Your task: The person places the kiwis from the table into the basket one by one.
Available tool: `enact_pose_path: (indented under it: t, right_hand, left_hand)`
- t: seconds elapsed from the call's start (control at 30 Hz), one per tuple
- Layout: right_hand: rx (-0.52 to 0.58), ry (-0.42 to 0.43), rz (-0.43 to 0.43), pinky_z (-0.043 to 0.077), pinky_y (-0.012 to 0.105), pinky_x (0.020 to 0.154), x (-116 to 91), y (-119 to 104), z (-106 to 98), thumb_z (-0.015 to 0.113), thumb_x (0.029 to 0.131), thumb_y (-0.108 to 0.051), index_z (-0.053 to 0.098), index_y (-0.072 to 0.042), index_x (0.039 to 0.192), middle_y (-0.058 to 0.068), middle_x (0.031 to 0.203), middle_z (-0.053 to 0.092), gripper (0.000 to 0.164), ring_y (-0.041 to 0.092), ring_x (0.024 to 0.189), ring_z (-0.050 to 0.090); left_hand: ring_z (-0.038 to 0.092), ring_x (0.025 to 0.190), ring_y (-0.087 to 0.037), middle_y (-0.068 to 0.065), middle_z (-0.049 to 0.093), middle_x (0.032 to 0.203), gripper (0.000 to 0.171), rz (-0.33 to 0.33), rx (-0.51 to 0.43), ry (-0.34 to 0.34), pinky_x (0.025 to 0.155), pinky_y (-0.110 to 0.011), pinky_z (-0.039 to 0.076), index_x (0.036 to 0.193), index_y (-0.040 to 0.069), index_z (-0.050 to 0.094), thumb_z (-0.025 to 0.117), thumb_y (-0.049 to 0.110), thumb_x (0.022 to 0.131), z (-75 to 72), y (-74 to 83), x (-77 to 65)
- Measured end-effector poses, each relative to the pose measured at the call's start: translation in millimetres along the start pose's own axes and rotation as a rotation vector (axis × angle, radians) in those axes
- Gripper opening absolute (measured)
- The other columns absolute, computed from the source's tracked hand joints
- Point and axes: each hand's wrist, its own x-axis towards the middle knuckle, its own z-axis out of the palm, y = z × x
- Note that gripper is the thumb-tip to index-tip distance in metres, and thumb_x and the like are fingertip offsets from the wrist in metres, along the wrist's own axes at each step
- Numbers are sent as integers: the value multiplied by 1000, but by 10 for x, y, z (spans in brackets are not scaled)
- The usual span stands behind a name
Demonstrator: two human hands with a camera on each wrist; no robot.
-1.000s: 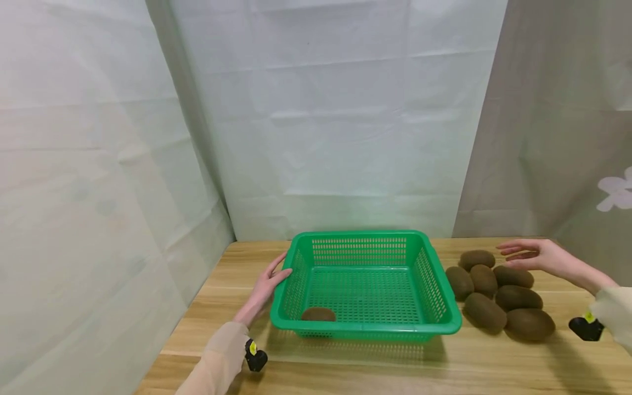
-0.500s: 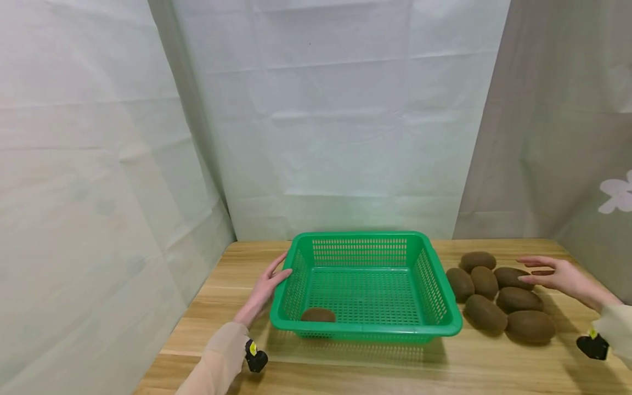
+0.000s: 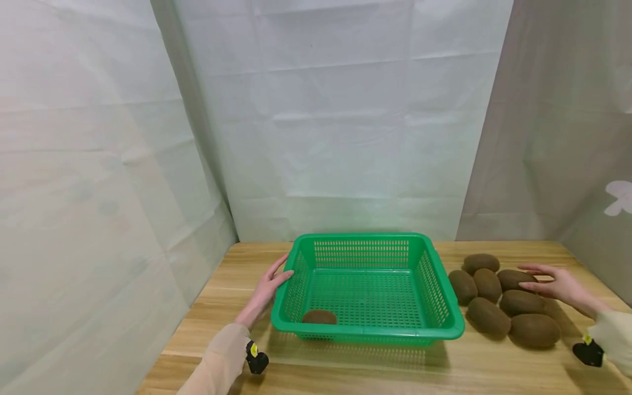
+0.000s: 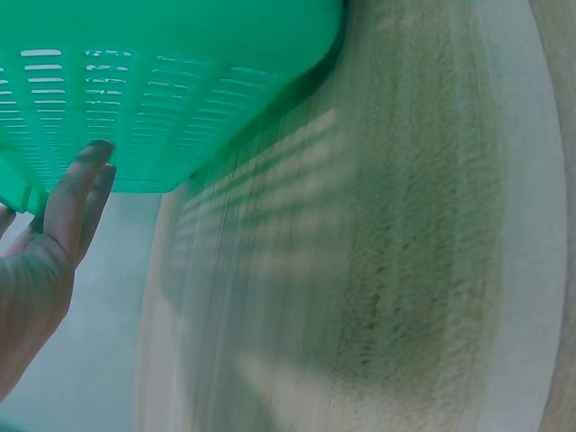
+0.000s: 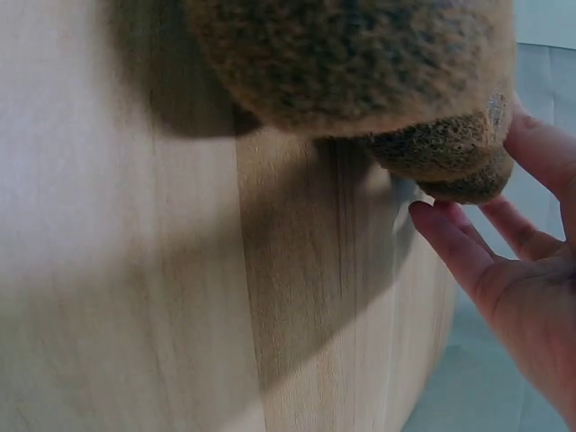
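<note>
A green plastic basket [image 3: 367, 331] with slotted walls stands on the table. One brown, fuzzy kiwi [image 3: 320, 316] lies in its near left corner. At the basket's left side, my left hand [image 3: 266, 285] holds the rim, thumb over it and fingers along the outer wall [image 4: 81, 193]. Several kiwis lie in a group to the right of the basket. My right hand [image 3: 555, 284] grips the right end of a kiwi [image 3: 511, 278] in that group, thumb and fingers on either side of it. In the right wrist view, a nearer kiwi [image 5: 360, 63] partly hides the gripped one.
A wood-grain table [image 3: 340, 373] carries everything. Pale cloth hangs behind [image 3: 345, 137] and along the left side; a greyer cloth [image 3: 553, 164] hangs on the right. Bare tabletop lies in front of the basket.
My right hand has moved from above the back of the group, right and down, to the right end of a kiwi. The left hand and basket have stayed put.
</note>
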Motion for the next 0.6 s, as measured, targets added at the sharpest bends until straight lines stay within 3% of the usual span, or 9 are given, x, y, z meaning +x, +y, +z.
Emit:
enact_pose_path:
  t: [0.17, 0.37, 0.57, 0.6]
  right_hand:
    - [-30, 13, -39, 51, 23, 60, 20, 33, 20, 65, 82, -2, 59, -9, 120, 41, 111, 42, 39, -9, 85, 48]
    - [-144, 78, -72, 48, 19, 57, 31, 66, 53, 72, 76, -7, 63, -9, 114, 11, 102, 60, 39, -13, 86, 43]
    - [-133, 105, -95, 47, 19, 54, 30, 84, 44, 73, 75, -7, 65, -11, 111, -24, 96, 53, 38, -13, 85, 45]
    - [-144, 112, -98, 46, 18, 53, 27, 83, 42, 74, 74, -7, 66, -11, 110, -23, 96, 54, 37, -13, 84, 45]
  left_hand:
    - [63, 77, -27, -27, 56, 109, 54, 3, -6, -7, 64, -37, 52, 141, 18, 33, 55, 16, 92, 8, 10, -7]
    - [62, 79, -28, -27, 55, 111, 55, -4, -12, -12, 65, -37, 52, 142, 18, 32, 55, 16, 92, 4, 16, -10]
    - [61, 84, -31, -28, 53, 114, 55, -18, -31, -39, 68, -38, 51, 143, 19, 29, 53, 16, 93, -1, 23, -7]
    - [61, 84, -31, -28, 53, 114, 55, -19, -34, -41, 68, -39, 51, 143, 19, 29, 53, 16, 93, -1, 20, -4]
